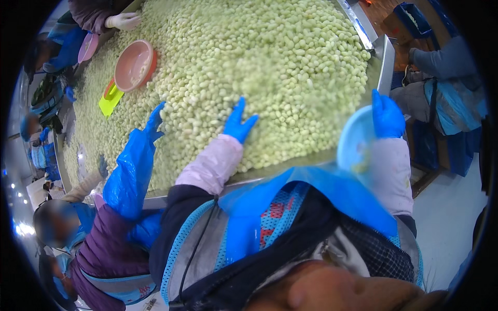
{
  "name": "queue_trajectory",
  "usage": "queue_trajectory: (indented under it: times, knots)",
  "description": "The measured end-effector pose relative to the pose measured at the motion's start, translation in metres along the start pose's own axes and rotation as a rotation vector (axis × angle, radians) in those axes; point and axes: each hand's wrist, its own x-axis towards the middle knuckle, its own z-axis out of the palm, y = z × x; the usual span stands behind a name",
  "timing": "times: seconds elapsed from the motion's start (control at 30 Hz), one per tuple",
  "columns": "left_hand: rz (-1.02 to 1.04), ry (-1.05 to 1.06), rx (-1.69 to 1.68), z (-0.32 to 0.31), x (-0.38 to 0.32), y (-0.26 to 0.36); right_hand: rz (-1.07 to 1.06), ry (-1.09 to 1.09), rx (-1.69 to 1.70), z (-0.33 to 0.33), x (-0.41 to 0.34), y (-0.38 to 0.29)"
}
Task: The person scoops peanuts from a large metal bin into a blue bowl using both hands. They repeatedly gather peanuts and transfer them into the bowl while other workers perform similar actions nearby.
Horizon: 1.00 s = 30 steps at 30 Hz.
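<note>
A wide metal table is heaped with pale green, oval, bean-like pieces. My left hand, in a blue glove, rests on the heap with its fingers spread and nothing gripped between them. At the table's right corner my right hand, also gloved in blue, is at the rim of a light blue plastic basin. The basin stands tilted against my front, with a few blurred pieces inside. Its far side is hidden behind my sleeve, and my right thumb and fingers look closed on the rim.
A co-worker's blue-sleeved hand touches the heap at left. Beyond it lie a pink basin and a yellow-green scoop. A white-gloved hand reaches in at top left. Another person sits at right near blue-lined crates.
</note>
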Motion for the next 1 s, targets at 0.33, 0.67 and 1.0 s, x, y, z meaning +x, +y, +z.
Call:
queue_trajectory:
  times: [0.33, 0.67, 1.0]
  knots:
    - [0.018, -0.037, -0.659, 0.099, 0.037, 0.09, -0.058, 0.055, 0.009, 0.002, -0.001, 0.006]
    - [0.196, 0.401, -0.12, -0.07, 0.068, 0.039, -0.03, 0.095, 0.046, 0.004, 0.0, 0.002]
    - [-0.011, 0.574, -0.42, 0.016, 0.151, 0.039, -0.05, 0.068, 0.089, 0.005, 0.001, 0.008]
